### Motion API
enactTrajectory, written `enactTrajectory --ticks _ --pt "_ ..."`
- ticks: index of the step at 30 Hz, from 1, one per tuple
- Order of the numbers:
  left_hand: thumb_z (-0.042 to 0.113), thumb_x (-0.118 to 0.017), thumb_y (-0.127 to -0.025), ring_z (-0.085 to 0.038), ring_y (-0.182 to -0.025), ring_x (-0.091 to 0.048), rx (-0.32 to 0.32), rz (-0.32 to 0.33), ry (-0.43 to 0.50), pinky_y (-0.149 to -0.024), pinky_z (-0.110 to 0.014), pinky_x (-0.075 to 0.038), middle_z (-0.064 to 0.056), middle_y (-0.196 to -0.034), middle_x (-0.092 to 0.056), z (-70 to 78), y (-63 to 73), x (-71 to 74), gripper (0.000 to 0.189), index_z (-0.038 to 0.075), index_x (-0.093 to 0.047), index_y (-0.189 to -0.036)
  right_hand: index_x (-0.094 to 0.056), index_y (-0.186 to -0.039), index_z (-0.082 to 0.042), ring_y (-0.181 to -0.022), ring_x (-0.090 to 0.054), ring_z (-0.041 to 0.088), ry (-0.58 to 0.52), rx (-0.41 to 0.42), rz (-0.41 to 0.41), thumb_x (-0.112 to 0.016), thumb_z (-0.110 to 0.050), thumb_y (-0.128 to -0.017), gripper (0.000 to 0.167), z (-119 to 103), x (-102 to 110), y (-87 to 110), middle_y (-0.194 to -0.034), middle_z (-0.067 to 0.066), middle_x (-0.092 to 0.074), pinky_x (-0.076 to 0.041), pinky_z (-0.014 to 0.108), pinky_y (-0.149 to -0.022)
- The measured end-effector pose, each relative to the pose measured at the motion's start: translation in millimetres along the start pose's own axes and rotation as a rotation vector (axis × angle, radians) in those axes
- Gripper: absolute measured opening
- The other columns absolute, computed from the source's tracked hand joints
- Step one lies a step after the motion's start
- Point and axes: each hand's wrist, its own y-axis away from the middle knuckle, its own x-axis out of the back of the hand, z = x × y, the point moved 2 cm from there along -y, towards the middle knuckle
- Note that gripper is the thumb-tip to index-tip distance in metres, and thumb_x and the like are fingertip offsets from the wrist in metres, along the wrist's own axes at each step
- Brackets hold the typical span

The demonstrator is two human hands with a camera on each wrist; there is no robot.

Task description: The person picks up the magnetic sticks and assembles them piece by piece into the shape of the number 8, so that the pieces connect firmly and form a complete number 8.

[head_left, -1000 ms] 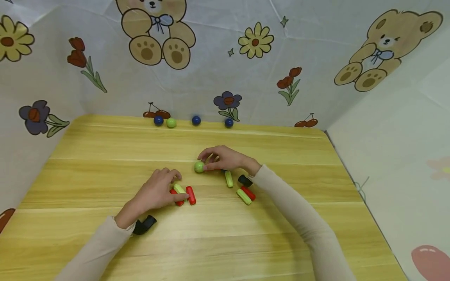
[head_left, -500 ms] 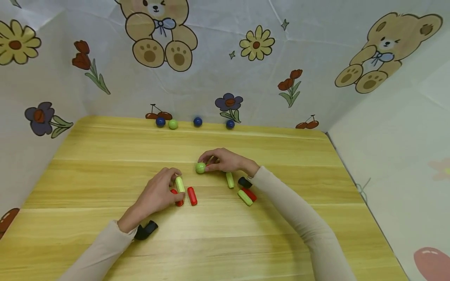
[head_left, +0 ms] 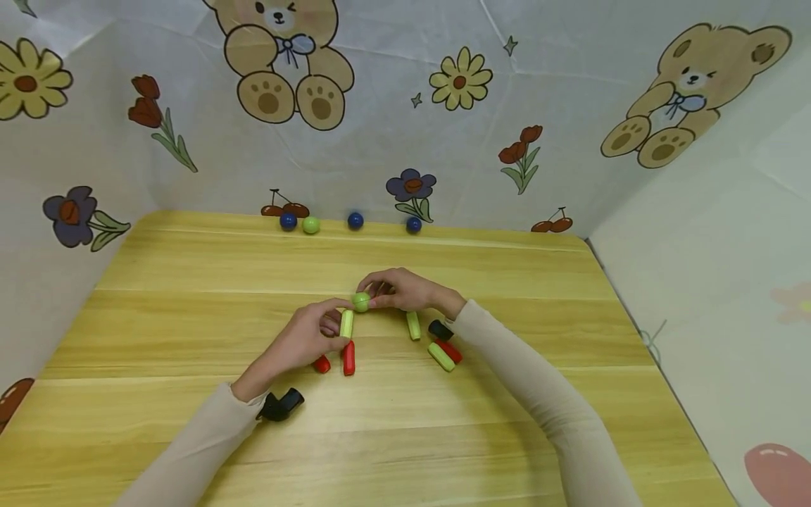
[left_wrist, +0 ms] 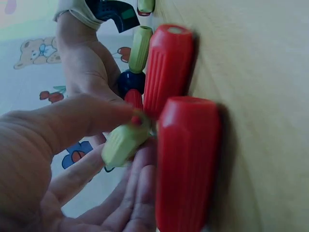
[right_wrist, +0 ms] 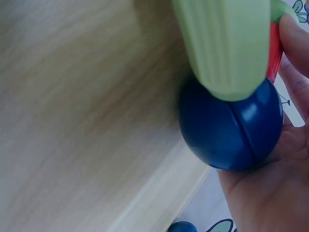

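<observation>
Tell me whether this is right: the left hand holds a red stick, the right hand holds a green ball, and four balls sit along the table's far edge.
No: the stick in the left hand is light green, not red, as the left wrist view shows. The rest stands: the right hand holds a green ball, and four balls sit along the table's far edge.

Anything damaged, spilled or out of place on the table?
Nothing stands out; no visible breakage or spill. The left hand pinches a pale green stick, the right hand a green ball; other balls sit along the back of the table.
</observation>
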Motion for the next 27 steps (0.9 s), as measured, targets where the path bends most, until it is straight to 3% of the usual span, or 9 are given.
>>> enactTrajectory --ticks 6,11,18,24,27 --pt "0.003 -0.08 -0.082 -0.021 -0.092 -0.069 0.037 -0.021 0.003 -0.079 -0.034 -0.057 -0.017 -0.107 -0.067 2.9 -7.7 -5.4 0.059 -0.001 -0.05 -0.133 -0.063 -0.127 -0.01 -0.103 -0.064 0.015 -0.002 0.003 0.005 -0.062 -0.016 -0.1 0.027 0 -1 0.5 -0.111 0.007 -0.068 -0.051 0.027 -0.093" --pt "0.005 -0.08 -0.082 -0.021 -0.091 -0.068 0.064 0.0 -0.01 -0.079 -0.035 -0.056 -0.016 -0.106 -0.069 3.5 -12.1 -7.8 0.05 -0.004 -0.054 -0.123 -0.063 -0.127 -0.01 -0.101 -0.064 0.015 0.0 0.004 0.007 -0.062 -0.016 -0.1 0.027 0 -1 0.9 -0.109 0.006 -0.068 -0.052 0.026 -0.091" --pt "0.009 -0.081 -0.083 -0.022 -0.092 -0.068 0.096 0.011 -0.032 -0.082 -0.037 -0.056 -0.016 -0.108 -0.067 7.5 -16.2 -8.8 0.05 -0.004 -0.054 -0.122 -0.063 -0.127 -0.011 -0.101 -0.064 0.015 0.002 0.005 0.007 -0.062 -0.015 -0.1 0.027 1 -1 0.3 -0.11 0.006 -0.068 -0.051 0.026 -0.091" --pt "0.012 -0.083 -0.081 -0.019 -0.088 -0.069 0.11 -0.015 -0.029 -0.075 -0.033 -0.055 -0.016 -0.108 -0.066 6.6 -21.4 -8.3 0.071 -0.001 -0.04 -0.137 -0.062 -0.128 -0.01 -0.103 -0.064 0.015 0.013 0.009 0.016 -0.061 -0.015 -0.1 0.028 -1 -1 0.9 -0.112 0.008 -0.068 -0.051 0.026 -0.092" --pt "0.018 -0.08 -0.086 -0.016 -0.08 -0.066 0.102 -0.025 -0.065 -0.069 -0.029 -0.051 -0.012 -0.104 -0.067 6.9 -25.7 -8.0 0.074 0.001 -0.036 -0.143 -0.062 -0.129 -0.009 -0.104 -0.064 0.016 0.021 0.011 0.015 -0.061 -0.015 -0.101 0.029 -1 0 1.6 -0.114 0.008 -0.068 -0.051 0.026 -0.093"
